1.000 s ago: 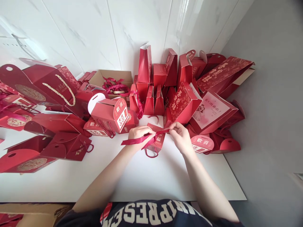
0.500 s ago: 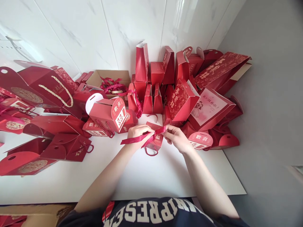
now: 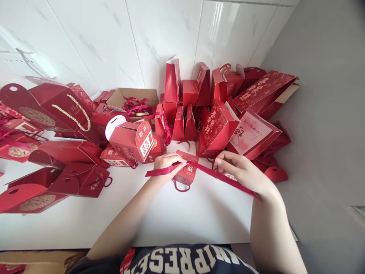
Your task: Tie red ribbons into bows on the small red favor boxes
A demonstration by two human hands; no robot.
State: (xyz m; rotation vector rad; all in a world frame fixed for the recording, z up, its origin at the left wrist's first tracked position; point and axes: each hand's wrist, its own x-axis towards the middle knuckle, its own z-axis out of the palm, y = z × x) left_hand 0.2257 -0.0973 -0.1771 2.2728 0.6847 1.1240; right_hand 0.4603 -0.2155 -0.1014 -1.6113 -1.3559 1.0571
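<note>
My left hand (image 3: 169, 163) is closed in a pinch on a dark red ribbon (image 3: 211, 172), whose short tail sticks out leftward past the wrist. Under the fingertips lies a small red gift box (image 3: 185, 176) with gold characters and red cord handles, flat on the white table. The long end of the ribbon stretches to the right, slanting down towards my right wrist. My right hand (image 3: 239, 169) is closed beside it, thumb and fingers curled together, and the ribbon runs along its palm side. Just where these fingers grip it is hidden.
Red gift boxes, one with a rope handle (image 3: 72, 110), crowd the left of the white table (image 3: 171, 220). A cardboard box (image 3: 114, 98) with loose ribbons stands behind. More red boxes (image 3: 219, 125) are stacked along the tiled wall and by the grey side wall.
My right hand has moved right and slightly towards me, away from the box. The ribbon's right end is now drawn out long and straight. My left hand has hardly moved.
</note>
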